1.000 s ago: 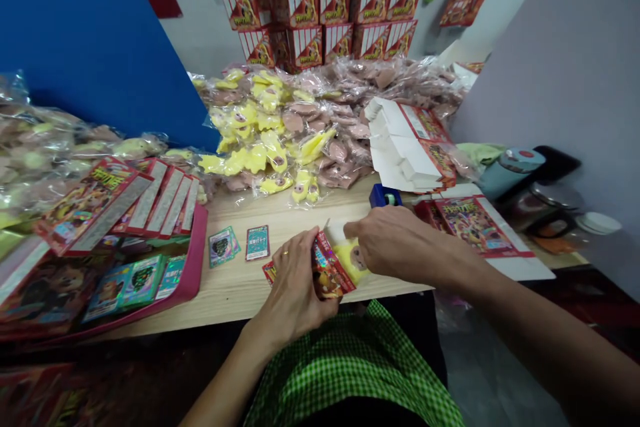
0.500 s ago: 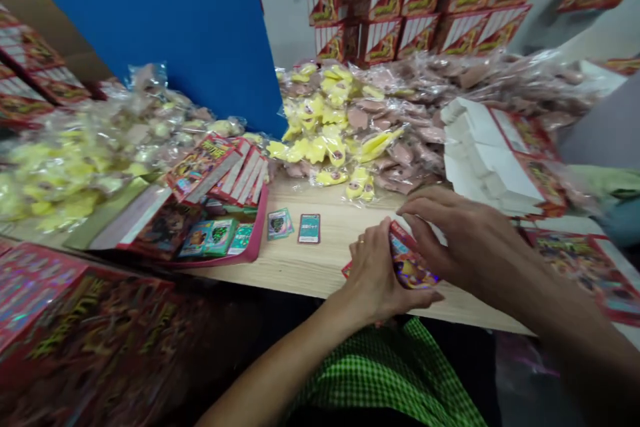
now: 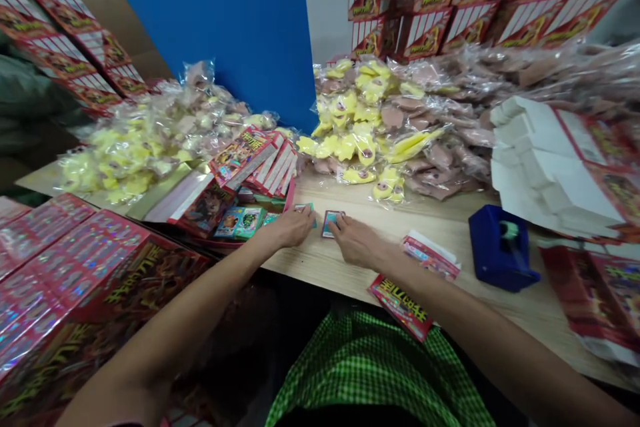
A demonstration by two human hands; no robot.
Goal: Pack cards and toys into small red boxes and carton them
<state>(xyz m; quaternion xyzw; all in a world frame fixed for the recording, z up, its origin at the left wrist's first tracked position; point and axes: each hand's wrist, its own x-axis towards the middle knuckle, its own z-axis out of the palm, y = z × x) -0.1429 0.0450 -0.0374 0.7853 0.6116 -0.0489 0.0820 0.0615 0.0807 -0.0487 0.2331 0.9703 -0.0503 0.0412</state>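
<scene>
My left hand (image 3: 291,229) reaches forward across the wooden table (image 3: 450,227). Its fingers are pressed together and curled over a teal card (image 3: 306,207), most of which they hide. Just to its right, my right hand (image 3: 356,244) lies with fingers stretched out, the fingertips touching a second small card (image 3: 331,222) with a red border. A red printed box (image 3: 403,301) lies free at the table's near edge beside my right forearm, with its open flap end (image 3: 431,257) further back.
A blue tape dispenser (image 3: 500,248) stands to the right. A pink tray (image 3: 250,217) of card packs and red boxes sits left. Bagged yellow and pink toys (image 3: 380,127) pile up behind, flat white box blanks (image 3: 550,173) at right, and stacked red boxes (image 3: 75,267) at near left.
Both hands have let go of the red box, which now lies at the table edge. They moved forward and left to the two cards. My view swung left.
</scene>
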